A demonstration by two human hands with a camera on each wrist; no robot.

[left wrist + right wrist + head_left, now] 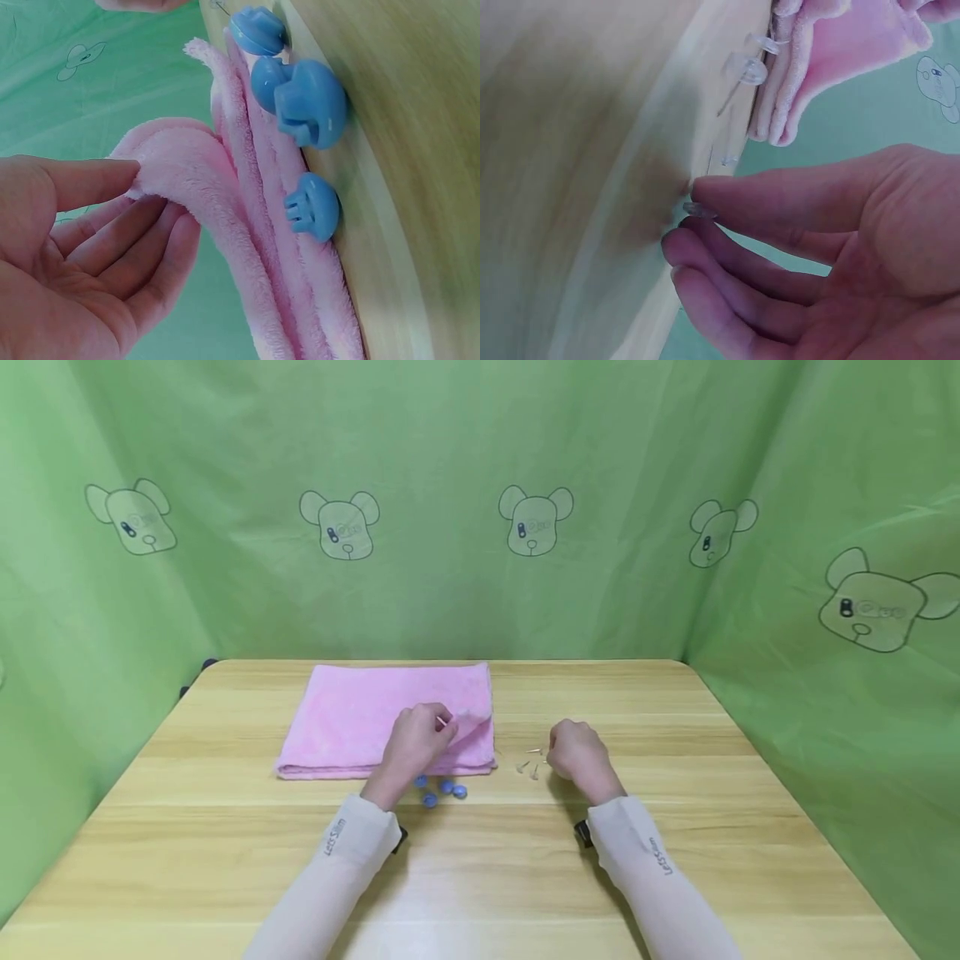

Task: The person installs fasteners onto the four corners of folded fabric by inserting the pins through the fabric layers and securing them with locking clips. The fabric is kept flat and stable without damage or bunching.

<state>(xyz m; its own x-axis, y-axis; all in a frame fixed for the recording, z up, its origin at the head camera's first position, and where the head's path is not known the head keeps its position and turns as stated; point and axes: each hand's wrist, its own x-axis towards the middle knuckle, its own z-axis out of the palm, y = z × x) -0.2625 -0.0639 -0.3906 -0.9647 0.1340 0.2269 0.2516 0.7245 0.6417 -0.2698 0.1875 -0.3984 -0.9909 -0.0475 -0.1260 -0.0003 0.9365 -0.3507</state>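
The folded pink towel (345, 718) lies on the wood-grain worktop (187, 868), its layers stacked and its near edge facing the person. At the towel's right side, the left hand (415, 745) pinches the top layer between thumb and fingers, raising its near right corner so that the cloth curves up from the layers below. Just in front of the towel's near edge sit four blue clips (430, 800) with rounded tops, two of them side by side; slots show in the undersides of some in the left wrist view. To the right of the towel, near its near right corner, lie three clear-headed pins (522, 767) with thin shafts. Farther right of the towel, the right hand (579, 750) is bent low to the worktop, thumb and fingertips gripping another clear pin (700, 210) by its head. Beyond the towel hangs a green curtain (435, 427) printed with round-eared animal heads.
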